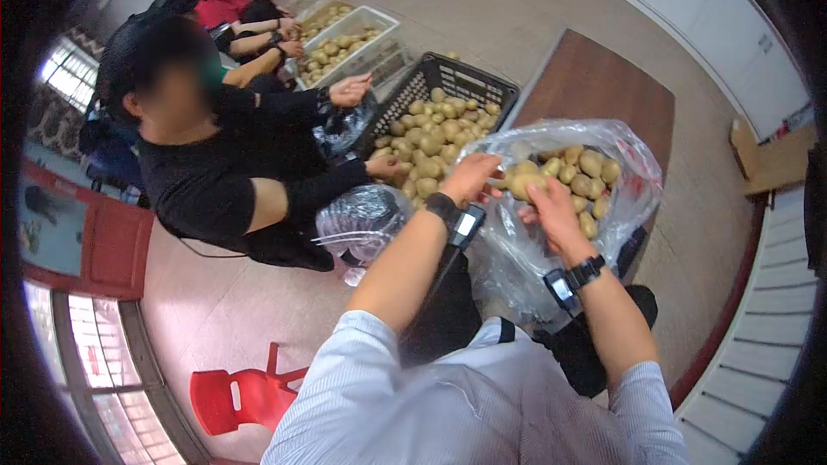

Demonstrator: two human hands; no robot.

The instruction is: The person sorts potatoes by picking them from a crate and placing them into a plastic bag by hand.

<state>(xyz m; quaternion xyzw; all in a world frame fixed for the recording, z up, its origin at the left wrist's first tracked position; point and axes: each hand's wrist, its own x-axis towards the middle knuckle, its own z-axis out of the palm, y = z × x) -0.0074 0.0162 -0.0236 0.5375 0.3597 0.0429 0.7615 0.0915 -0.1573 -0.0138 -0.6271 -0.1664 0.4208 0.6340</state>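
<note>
My right hand (556,220) is closed on a yellowish-brown oval fruit (522,184) that looks like a kiwifruit, its thumb on the near side. My left hand (472,179) is just to the left, palm turned inward, fingers apart and slightly curled. Whether its fingertips touch the fruit I cannot tell. Both hands are over a clear plastic bag (633,142), spread open, with a pile of similar kiwifruit (586,174) inside. To the left, a black plastic crate (495,79) is filled with more of them.
A co-worker in black (215,133) sits at left, one hand (379,166) at the crate's fruit. Other people sit behind, beside a white crate (383,33) of fruit. A brown table (594,90) stands ahead, a red chair (245,396) at lower left, white cabinets (680,13) at right.
</note>
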